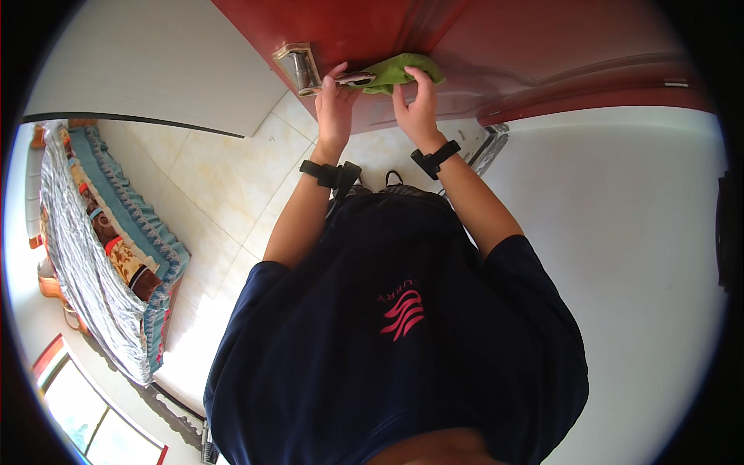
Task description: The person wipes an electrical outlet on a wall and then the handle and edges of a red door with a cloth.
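Observation:
A red door (496,46) fills the top of the view, with a metal door handle (358,79) sticking out from its lock plate (297,66). My left hand (334,116) is at the handle, fingers and thumb closed around its lever close to the plate. A crumpled green cloth (399,72) covers the far end of the lever. My right hand (418,112) grips that cloth between bent fingers and thumb, just right of my left hand. Part of the lever is hidden behind the fingers and cloth. Each wrist wears a black band.
Pale tiled floor (225,186) lies below, with my shoes (394,178) close to the door. A bed or couch (101,240) with patterned, ruffled covers stands at the left. A white wall (620,248) runs along the right. At lower left is a window (93,411).

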Tool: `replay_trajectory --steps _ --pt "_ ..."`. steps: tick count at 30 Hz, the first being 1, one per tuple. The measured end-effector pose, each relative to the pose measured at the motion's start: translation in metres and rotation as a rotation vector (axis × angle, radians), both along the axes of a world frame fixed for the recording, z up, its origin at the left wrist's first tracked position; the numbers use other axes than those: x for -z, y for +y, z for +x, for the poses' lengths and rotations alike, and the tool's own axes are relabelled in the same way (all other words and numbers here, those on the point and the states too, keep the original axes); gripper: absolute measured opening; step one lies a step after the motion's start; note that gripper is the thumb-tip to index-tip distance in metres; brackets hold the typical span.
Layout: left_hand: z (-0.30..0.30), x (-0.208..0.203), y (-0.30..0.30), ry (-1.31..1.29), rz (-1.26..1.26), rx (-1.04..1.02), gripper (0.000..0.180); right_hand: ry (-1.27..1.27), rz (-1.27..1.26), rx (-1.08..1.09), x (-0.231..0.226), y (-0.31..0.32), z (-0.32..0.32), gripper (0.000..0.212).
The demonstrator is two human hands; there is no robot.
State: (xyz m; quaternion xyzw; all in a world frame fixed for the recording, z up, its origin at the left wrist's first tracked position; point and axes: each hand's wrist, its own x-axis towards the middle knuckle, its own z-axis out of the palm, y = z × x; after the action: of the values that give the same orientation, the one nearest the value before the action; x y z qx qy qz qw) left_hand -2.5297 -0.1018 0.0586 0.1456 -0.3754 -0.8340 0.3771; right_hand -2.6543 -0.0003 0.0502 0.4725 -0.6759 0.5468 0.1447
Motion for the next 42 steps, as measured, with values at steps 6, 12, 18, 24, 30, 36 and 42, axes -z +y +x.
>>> replay_trajectory --steps 6,12,18,24,30,36,42 --pt "-0.011 -0.009 -0.006 0.008 0.101 0.100 0.049 0.214 -0.090 0.018 -0.033 -0.009 -0.007 0.047" --pt "-0.017 -0.007 -0.004 0.003 0.144 0.055 0.043 0.350 -0.013 0.093 -0.026 -0.010 -0.021 0.058" --pt "-0.017 -0.015 -0.001 -0.129 0.141 -0.007 0.043 0.373 0.092 -0.018 0.007 -0.013 -0.041 0.061" --pt "-0.011 0.003 -0.009 -0.254 0.048 -0.145 0.042 0.400 0.117 -0.068 0.037 -0.008 -0.043 0.050" --pt "-0.010 0.002 -0.005 -0.333 0.051 -0.216 0.045 0.173 0.317 -0.246 0.066 0.004 -0.044 0.051" --pt "-0.005 0.032 0.003 -0.214 -0.287 -0.140 0.037 0.069 0.283 -0.393 0.052 0.010 -0.046 0.054" --pt "-0.015 0.048 0.015 -0.583 -0.394 -0.059 0.032 0.103 0.072 -0.282 0.034 0.016 -0.051 0.036"
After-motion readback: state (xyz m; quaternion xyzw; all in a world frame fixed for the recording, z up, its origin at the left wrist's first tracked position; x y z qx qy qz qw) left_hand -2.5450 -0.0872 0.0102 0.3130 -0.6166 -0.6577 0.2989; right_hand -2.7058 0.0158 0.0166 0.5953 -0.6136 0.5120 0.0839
